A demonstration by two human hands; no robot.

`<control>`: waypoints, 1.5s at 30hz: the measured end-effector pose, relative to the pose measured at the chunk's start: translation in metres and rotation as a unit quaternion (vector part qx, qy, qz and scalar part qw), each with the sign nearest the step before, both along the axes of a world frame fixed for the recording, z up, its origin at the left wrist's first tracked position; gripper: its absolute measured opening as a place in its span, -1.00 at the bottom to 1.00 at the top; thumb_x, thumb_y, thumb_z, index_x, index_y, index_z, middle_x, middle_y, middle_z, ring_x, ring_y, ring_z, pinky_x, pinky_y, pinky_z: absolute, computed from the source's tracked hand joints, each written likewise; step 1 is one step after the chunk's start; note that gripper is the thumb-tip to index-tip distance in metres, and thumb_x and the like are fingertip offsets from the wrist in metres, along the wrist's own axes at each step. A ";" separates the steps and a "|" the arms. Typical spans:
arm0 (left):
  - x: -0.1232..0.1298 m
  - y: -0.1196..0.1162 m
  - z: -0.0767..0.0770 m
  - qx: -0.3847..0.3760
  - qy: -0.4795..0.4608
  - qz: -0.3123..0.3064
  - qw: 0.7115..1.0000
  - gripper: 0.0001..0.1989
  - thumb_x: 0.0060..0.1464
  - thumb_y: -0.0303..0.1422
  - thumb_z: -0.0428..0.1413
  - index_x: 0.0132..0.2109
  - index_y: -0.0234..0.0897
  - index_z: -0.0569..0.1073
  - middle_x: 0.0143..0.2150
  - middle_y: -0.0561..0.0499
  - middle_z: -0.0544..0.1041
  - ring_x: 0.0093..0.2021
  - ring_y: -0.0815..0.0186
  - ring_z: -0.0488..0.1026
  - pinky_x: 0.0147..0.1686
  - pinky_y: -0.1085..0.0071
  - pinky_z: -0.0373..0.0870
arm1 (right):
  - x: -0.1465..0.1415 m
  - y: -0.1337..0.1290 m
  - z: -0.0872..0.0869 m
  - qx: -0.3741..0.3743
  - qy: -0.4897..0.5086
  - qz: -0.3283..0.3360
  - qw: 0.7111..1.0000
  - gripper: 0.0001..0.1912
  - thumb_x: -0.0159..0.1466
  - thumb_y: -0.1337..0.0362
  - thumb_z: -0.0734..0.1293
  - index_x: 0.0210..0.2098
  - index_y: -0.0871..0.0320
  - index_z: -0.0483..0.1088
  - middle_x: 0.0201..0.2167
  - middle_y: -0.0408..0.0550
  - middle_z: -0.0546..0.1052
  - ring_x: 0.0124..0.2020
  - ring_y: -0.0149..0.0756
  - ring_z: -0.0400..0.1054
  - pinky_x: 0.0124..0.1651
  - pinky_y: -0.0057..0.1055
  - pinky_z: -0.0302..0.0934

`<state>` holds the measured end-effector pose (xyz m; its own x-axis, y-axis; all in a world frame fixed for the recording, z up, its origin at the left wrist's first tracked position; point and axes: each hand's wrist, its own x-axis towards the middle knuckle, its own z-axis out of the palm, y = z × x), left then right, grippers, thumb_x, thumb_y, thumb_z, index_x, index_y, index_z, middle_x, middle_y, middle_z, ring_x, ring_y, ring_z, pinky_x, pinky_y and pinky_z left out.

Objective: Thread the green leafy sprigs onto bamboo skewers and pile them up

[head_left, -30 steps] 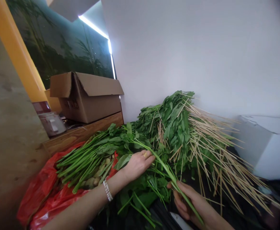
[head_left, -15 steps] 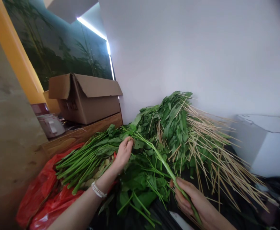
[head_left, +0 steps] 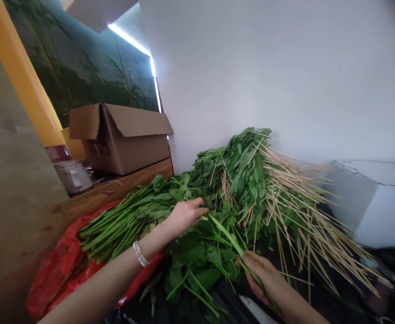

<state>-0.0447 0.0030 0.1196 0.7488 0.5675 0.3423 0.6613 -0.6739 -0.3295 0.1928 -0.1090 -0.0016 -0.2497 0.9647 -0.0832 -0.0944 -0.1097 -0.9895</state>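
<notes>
A long, thick green stalk (head_left: 230,238) slants across the middle, from the leaves down to the lower right. My right hand (head_left: 263,276) is closed around its lower part. At the stalk's upper end, my left hand (head_left: 188,215) pinches it, with fingers curled over the tip. Loose leafy greens (head_left: 195,252) lie beneath both hands. To the left of my left hand rests a bunch of long green stems (head_left: 116,234), partly on a red plastic bag (head_left: 57,265).
Behind my hands, against the wall, are heaped leafy greens (head_left: 244,166) threaded with many thin wooden sticks (head_left: 305,216). A white box (head_left: 383,202) stands at the right. An opened cardboard box (head_left: 130,144) sits on a wooden ledge (head_left: 143,177), beside a clear container (head_left: 72,175).
My left hand has moved right and slightly down onto the stalk's upper end. The leafy top that showed there is no longer visible on it. My right hand has shifted slightly left.
</notes>
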 end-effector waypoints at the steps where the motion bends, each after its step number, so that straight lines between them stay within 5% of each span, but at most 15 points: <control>1: -0.001 -0.001 0.000 -0.001 0.011 -0.009 1.000 -0.78 0.14 -0.42 0.08 -0.07 -0.13 0.48 -0.15 0.01 0.45 -0.29 0.33 0.46 -0.42 0.51 0.29 | 0.000 0.001 -0.001 0.007 -0.011 -0.002 1.000 -0.48 0.20 -0.23 0.21 -0.25 0.14 0.28 -0.83 -0.41 0.13 -0.84 -0.57 -0.14 -0.76 -0.59 -0.26; 5: 0.004 -0.004 -0.010 -0.018 -0.027 -0.017 0.999 -0.92 0.08 -0.38 0.12 -0.23 -0.21 0.46 -0.23 0.00 0.45 -0.25 0.29 0.45 -0.38 0.50 0.29 | -0.002 0.001 0.001 0.034 -0.033 -0.013 0.999 -0.46 0.21 -0.22 0.21 -0.12 0.13 0.24 -0.82 -0.45 0.11 -0.84 -0.57 -0.18 -0.78 -0.60 -0.30; 9: 0.013 0.002 -0.017 -0.061 -0.264 0.026 0.962 -0.94 -0.02 -0.45 0.10 -0.35 -0.23 0.46 -0.32 0.05 0.46 -0.32 0.34 0.43 -0.31 0.49 0.29 | -0.003 -0.004 0.011 0.016 0.027 -0.016 0.999 -0.53 0.23 -0.15 0.25 -0.13 0.11 0.21 -0.81 -0.48 0.08 -0.82 -0.60 -0.26 -0.77 -0.60 -0.32; 14: -0.009 0.029 0.010 -0.038 -0.499 0.101 0.860 -0.87 0.05 -0.39 -0.05 -0.38 -0.26 0.37 -0.45 0.09 0.36 -0.41 0.34 0.32 -0.36 0.45 0.25 | 0.000 -0.005 0.018 -0.033 0.097 -0.017 0.995 -0.58 0.20 -0.11 0.30 -0.22 0.11 0.24 -0.81 -0.45 0.10 -0.82 -0.62 -0.21 -0.76 -0.61 -0.31; 19: -0.040 0.036 0.032 -0.023 -0.529 0.089 0.844 -0.78 0.20 -0.32 -0.18 -0.35 -0.23 0.29 -0.42 0.09 0.35 -0.35 0.34 0.32 -0.31 0.45 0.26 | 0.003 -0.003 0.014 -0.066 0.132 -0.013 0.989 -0.63 0.23 -0.06 0.28 -0.26 0.12 0.27 -0.72 -0.33 0.28 -0.82 -0.61 -0.05 -0.77 -0.62 -0.27; 22: -0.038 0.025 0.028 -0.044 -0.513 0.077 0.854 -0.74 0.26 -0.27 -0.21 -0.26 -0.23 0.32 -0.45 0.10 0.37 -0.42 0.35 0.34 -0.36 0.46 0.28 | 0.003 -0.003 0.013 -0.074 0.142 -0.005 0.987 -0.66 0.22 -0.04 0.29 -0.30 0.13 0.27 -0.73 -0.33 0.27 -0.83 -0.63 -0.06 -0.77 -0.62 -0.28; 24: -0.029 0.016 0.022 -0.047 -0.458 0.055 0.886 -0.75 0.26 -0.23 -0.13 -0.19 -0.24 0.37 -0.41 0.08 0.41 -0.39 0.35 0.37 -0.33 0.45 0.31 | 0.003 -0.004 0.013 -0.069 0.140 0.005 0.988 -0.65 0.23 -0.05 0.28 -0.32 0.13 0.28 -0.74 -0.34 0.25 -0.83 -0.63 -0.08 -0.77 -0.61 -0.28; 29: -0.007 0.005 0.010 0.019 -0.166 0.007 0.986 -0.68 0.18 -0.29 0.07 0.08 -0.12 0.40 -0.10 -0.03 0.44 -0.29 0.33 0.45 -0.31 0.46 0.34 | 0.002 -0.006 0.018 -0.047 0.092 0.005 0.995 -0.61 0.22 -0.09 0.27 -0.30 0.14 0.28 -0.76 -0.36 0.23 -0.83 -0.62 -0.11 -0.77 -0.60 -0.27; 32: -0.001 0.007 0.009 0.036 -0.022 0.025 0.999 -0.71 0.18 -0.36 0.05 0.05 -0.07 0.41 0.03 -0.03 0.38 -0.30 0.34 0.46 -0.40 0.48 0.33 | 0.003 -0.004 0.018 -0.041 0.075 0.004 0.996 -0.60 0.22 -0.10 0.26 -0.29 0.14 0.27 -0.77 -0.36 0.24 -0.83 -0.61 -0.10 -0.77 -0.61 -0.25; 36: 0.001 0.008 0.006 0.026 0.072 0.014 0.997 -0.84 0.17 -0.41 0.04 -0.09 -0.23 0.40 -0.17 -0.04 0.46 -0.23 0.24 0.44 -0.36 0.43 0.34 | 0.006 -0.001 0.016 -0.054 0.075 0.003 0.996 -0.56 0.19 -0.14 0.28 -0.26 0.13 0.28 -0.77 -0.37 0.23 -0.84 -0.61 -0.09 -0.77 -0.62 -0.27; 40: 0.003 0.010 -0.001 -0.013 0.031 0.010 0.999 -0.89 0.08 -0.37 0.12 -0.20 -0.22 0.39 -0.24 -0.02 0.48 -0.23 0.22 0.42 -0.36 0.43 0.30 | 0.007 -0.002 0.018 -0.051 0.086 0.008 0.995 -0.56 0.19 -0.13 0.30 -0.28 0.14 0.29 -0.77 -0.38 0.22 -0.83 -0.62 -0.08 -0.76 -0.62 -0.25; 43: -0.001 0.023 0.003 -0.052 -0.148 0.082 0.984 -0.97 0.06 -0.39 0.07 -0.32 -0.22 0.40 -0.34 0.04 0.48 -0.30 0.28 0.40 -0.37 0.46 0.26 | 0.007 -0.002 0.020 -0.048 0.127 0.023 0.991 -0.60 0.19 -0.09 0.32 -0.29 0.15 0.29 -0.80 -0.42 0.16 -0.85 -0.63 -0.14 -0.77 -0.61 -0.26; 45: -0.006 0.032 0.010 -0.045 -0.243 0.140 0.959 -0.83 0.13 -0.42 -0.08 -0.30 -0.24 0.41 -0.41 0.05 0.45 -0.39 0.31 0.37 -0.40 0.46 0.24 | 0.009 -0.001 0.021 -0.047 0.152 0.026 0.987 -0.63 0.20 -0.06 0.32 -0.30 0.15 0.30 -0.81 -0.43 0.12 -0.86 -0.62 -0.17 -0.78 -0.61 -0.28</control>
<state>-0.0508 0.0352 0.1300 0.3266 0.7671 0.5522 0.8814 -0.4582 0.1152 0.2016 -0.1099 0.0196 -0.3253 0.9417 -0.0852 -0.3781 -0.2122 -0.9011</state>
